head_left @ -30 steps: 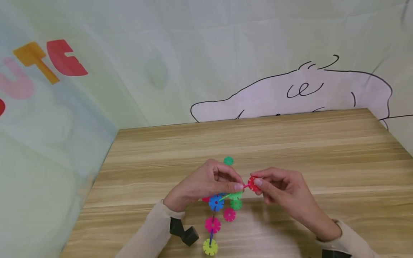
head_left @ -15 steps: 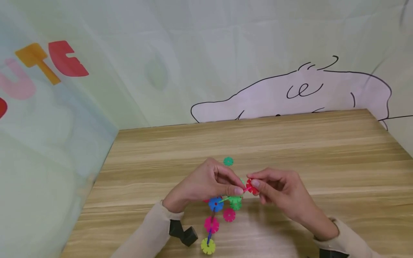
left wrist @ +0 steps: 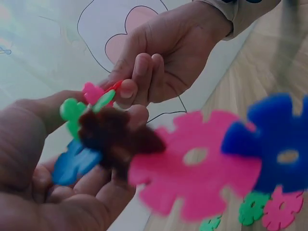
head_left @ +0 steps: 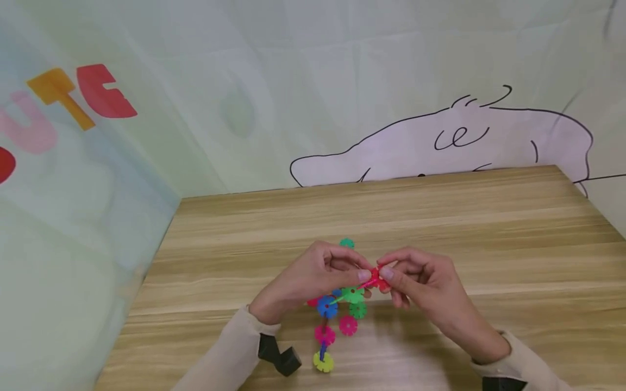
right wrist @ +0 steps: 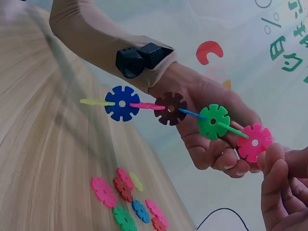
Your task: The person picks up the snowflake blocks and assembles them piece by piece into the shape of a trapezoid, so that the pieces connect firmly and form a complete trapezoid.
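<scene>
Above the table, my left hand (head_left: 315, 279) pinches the pink disc (right wrist: 255, 143) at one end of a chain of slotted plastic discs. Between the thumb and fingers of my right hand (head_left: 430, 288) is a red slotted disc (head_left: 383, 285), touching the pink one edge to edge; the fingers partly hide the joint. From the left hand the chain hangs toward me through green discs (right wrist: 213, 121), a blue one (head_left: 327, 307), a brown one (right wrist: 171, 109), another pink one (head_left: 325, 335), a dark blue one (right wrist: 122, 103) and a yellow one (head_left: 323, 362) at its free end.
Loose discs lie on the wooden table (head_left: 235, 228) beneath the hands, among them a teal one (head_left: 347, 243), a green one (head_left: 358, 310) and a pink one (head_left: 348, 326). A printed cloth backdrop (head_left: 235, 108) stands behind and left of the table.
My right hand has come slightly left, bringing the red disc against the pink one, and the two hands are closer together. The chain's yellow end has swung a little away from me.
</scene>
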